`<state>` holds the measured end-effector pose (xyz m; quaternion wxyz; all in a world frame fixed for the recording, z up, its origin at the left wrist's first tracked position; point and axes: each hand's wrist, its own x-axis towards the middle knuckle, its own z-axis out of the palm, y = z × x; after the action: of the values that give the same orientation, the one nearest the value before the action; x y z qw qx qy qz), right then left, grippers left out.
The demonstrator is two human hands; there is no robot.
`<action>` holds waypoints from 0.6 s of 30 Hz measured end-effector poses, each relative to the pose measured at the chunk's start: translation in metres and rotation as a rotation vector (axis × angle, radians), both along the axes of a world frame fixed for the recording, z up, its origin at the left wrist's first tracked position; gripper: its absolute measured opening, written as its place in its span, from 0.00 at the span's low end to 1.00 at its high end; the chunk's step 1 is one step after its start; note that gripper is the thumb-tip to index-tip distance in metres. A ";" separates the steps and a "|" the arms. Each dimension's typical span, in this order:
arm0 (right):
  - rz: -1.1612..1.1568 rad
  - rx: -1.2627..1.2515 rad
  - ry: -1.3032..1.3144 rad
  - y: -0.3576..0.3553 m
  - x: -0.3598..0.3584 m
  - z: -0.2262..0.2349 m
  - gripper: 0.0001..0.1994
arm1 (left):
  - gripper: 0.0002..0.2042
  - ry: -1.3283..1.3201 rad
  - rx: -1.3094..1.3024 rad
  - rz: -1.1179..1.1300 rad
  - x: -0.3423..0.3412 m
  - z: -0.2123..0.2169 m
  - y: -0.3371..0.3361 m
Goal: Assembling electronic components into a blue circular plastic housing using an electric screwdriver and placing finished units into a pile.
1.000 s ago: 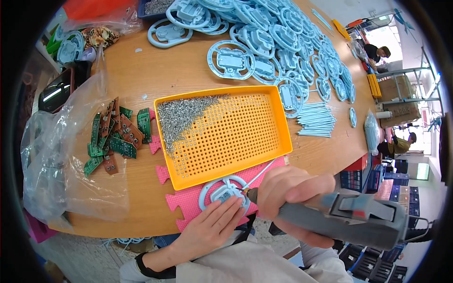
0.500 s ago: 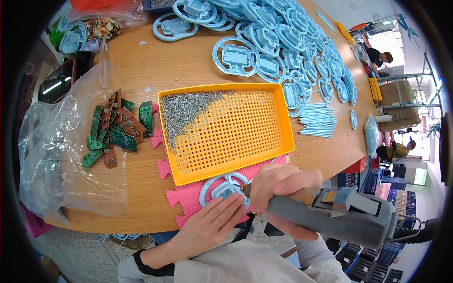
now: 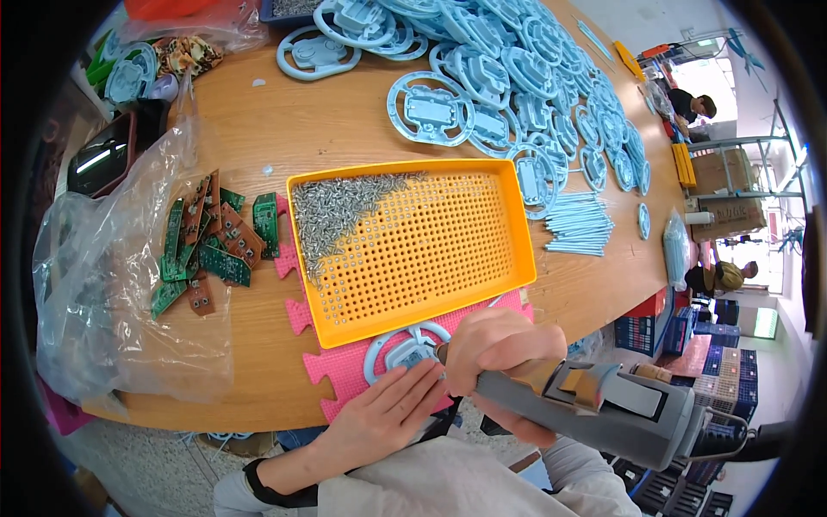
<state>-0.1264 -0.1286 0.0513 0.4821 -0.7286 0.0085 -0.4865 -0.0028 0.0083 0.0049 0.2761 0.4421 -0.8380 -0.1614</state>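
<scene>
My right hand [image 3: 504, 349] is wrapped round a grey electric screwdriver [image 3: 594, 401], its cable running off to the right. The tool's tip points left at a light-blue plastic steering-wheel-shaped part [image 3: 409, 351]; my fingers hide where the tip meets it. With fingers stretched out together, my left hand [image 3: 388, 412] lies flat over the near side of that part, covering some of it. The part rests on a pink foam mat [image 3: 340, 369]. Just beyond it stands a yellow perforated tray [image 3: 422, 326] with small silver screws [image 3: 340, 211] heaped at its far left.
Green and brown circuit boards [image 3: 228, 237] lie on a clear plastic bag [image 3: 129, 319] at left. A large pile of blue wheel-shaped parts [image 3: 491, 77] covers the far side. Thin blue rods [image 3: 579, 224] lie right of the tray. Other people [image 3: 689, 105] are at the far right.
My right hand and the screwdriver have shifted slightly left and down. My left hand stays on the blue part; the whole tabletop view has moved slightly.
</scene>
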 end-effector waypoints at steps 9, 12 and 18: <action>0.056 0.116 -0.020 -0.004 -0.001 0.008 0.37 | 0.18 -0.021 0.031 0.005 0.000 0.003 -0.001; 0.167 0.142 0.041 -0.016 -0.005 0.019 0.37 | 0.18 -0.025 0.038 0.013 0.001 0.004 -0.003; 0.262 0.182 0.134 -0.021 -0.001 0.017 0.34 | 0.18 0.015 0.065 0.034 0.000 0.002 -0.004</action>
<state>-0.1271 -0.1497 0.0680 0.6037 -0.7075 -0.0103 -0.3673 -0.0023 0.0040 0.0071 0.2705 0.4636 -0.8228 -0.1869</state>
